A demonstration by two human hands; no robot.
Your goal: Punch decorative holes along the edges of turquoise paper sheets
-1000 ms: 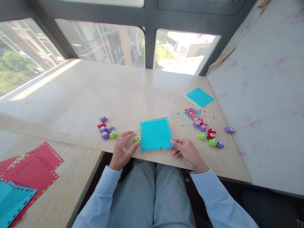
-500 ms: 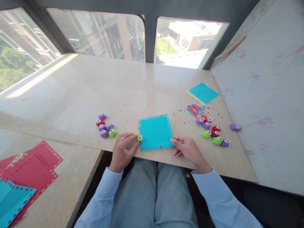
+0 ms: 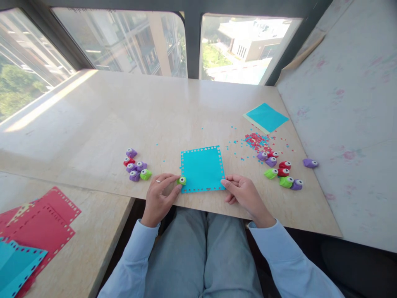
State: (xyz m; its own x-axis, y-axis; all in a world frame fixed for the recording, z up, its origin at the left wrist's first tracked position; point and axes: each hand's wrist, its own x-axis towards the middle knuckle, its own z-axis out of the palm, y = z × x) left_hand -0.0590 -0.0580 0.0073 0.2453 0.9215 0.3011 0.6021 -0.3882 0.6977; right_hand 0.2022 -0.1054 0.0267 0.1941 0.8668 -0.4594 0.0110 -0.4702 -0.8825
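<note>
A square sheet of blue paper (image 3: 202,169) with small holes punched along its edges lies at the front of the table. My left hand (image 3: 159,198) grips a small green craft punch (image 3: 182,181) between thumb and fingers, set at the sheet's lower left edge. On the opposite side, my right hand (image 3: 243,194) pinches the sheet's lower right edge between thumb and fingers. The punch covers part of the left border.
Several punches sit in a left cluster (image 3: 136,166) and a right cluster (image 3: 283,171), with a lone purple punch (image 3: 310,163) farther right. Confetti (image 3: 257,141) lies below a blue sheet (image 3: 267,117). Punched red sheets (image 3: 46,225) and a blue one (image 3: 18,265) are at lower left.
The camera view has shifted slightly. The sheet's lower edge has turned a little toward level, while both hands keep their grips and the punch stays at the left edge.
</note>
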